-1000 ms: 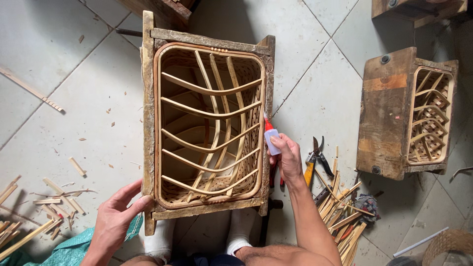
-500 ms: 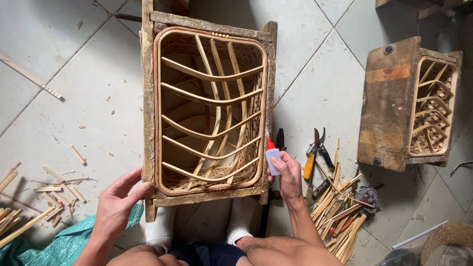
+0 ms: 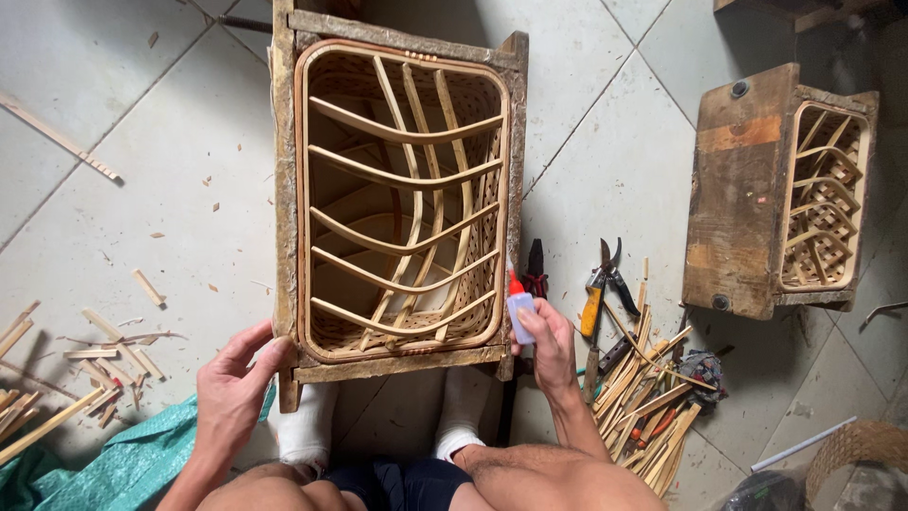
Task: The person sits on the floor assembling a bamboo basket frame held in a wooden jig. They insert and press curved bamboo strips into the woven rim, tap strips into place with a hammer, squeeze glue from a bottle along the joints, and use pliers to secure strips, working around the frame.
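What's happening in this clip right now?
A person sits on a tiled floor with a wooden frame holding a half-woven rattan basket between their feet. The left hand grips the frame's near left corner. The right hand holds a small glue bottle with a red tip at the frame's right edge. Pliers and rattan strips lie to the right, beside a second frame.

Left hand (image 3: pixel 235 386) grips the wooden frame's (image 3: pixel 284 189) lower corner around a rattan basket (image 3: pixel 402 199); right hand (image 3: pixel 547 343) holds a glue bottle (image 3: pixel 519 305) beside it; 1 similar frame (image 3: pixel 747 189) stands well apart.
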The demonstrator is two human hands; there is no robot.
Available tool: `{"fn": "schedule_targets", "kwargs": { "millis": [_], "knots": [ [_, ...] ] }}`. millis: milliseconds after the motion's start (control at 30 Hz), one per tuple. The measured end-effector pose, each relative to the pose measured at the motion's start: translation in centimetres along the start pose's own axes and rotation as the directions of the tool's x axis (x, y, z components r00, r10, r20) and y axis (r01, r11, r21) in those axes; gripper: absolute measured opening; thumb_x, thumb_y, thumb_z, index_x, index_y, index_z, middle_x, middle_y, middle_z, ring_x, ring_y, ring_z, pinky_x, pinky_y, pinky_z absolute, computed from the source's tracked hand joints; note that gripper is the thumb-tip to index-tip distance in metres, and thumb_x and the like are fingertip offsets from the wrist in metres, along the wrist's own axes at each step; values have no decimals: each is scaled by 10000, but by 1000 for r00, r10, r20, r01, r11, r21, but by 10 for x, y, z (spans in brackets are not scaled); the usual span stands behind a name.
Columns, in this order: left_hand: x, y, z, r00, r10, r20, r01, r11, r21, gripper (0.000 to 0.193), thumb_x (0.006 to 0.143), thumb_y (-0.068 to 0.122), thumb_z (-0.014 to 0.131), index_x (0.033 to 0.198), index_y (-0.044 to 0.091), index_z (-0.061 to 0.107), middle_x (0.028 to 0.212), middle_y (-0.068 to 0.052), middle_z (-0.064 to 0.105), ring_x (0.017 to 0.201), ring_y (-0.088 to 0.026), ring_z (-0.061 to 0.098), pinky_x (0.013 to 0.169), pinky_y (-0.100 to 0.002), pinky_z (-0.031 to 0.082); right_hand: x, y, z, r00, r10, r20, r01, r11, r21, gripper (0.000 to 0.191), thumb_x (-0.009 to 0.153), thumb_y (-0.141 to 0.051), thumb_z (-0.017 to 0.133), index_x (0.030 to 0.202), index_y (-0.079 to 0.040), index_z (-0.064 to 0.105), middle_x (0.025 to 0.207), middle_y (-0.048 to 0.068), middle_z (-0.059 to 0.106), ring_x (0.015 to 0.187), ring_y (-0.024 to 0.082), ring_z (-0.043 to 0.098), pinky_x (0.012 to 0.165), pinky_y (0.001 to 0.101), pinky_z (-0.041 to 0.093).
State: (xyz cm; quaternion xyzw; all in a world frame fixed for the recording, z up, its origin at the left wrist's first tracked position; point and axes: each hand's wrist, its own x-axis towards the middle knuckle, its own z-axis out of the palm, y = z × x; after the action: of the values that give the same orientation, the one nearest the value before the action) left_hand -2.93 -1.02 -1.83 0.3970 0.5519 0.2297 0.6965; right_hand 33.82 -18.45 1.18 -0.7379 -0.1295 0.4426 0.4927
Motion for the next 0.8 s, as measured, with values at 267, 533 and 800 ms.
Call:
{"fn": "schedule_targets", "kwargs": {
  "millis": [267, 533, 800],
  "knots": [
    [-10, -25, 6, 989, 145, -15, -139, 969, 202, 368, 1060, 189, 547, 1391, 42, 615, 1153, -68, 676, 964, -102, 644, 831, -260, 551, -29, 12, -9, 999, 32, 21, -32, 999, 19, 347, 890, -342, 677, 942, 0, 648, 696, 59, 641, 546, 106, 584, 536, 244, 505],
    [-10, -24, 5, 976, 216, -5, -204, 927, 316, 362, 1064, 194, 541, 1380, 35, 619, 1212, -82, 659, 1016, -134, 641, 875, -270, 534, -24, 9, -3, 997, 73, -5, -74, 997, -16, 349, 884, -352, 675, 904, -4, 642, 670, 56, 632, 516, 108, 569, 508, 241, 479],
    [-16, -21, 10, 933, 333, 137, -360, 866, 347, 603, 954, 240, 661, 1492, 46, 472, 1414, -151, 532, 1217, -236, 594, 998, -344, 535, -59, 28, -12, 990, 138, -8, -138, 989, -45, 356, 878, -353, 660, 898, 2, 647, 665, 59, 627, 529, 113, 570, 497, 253, 477]
  ]
}}
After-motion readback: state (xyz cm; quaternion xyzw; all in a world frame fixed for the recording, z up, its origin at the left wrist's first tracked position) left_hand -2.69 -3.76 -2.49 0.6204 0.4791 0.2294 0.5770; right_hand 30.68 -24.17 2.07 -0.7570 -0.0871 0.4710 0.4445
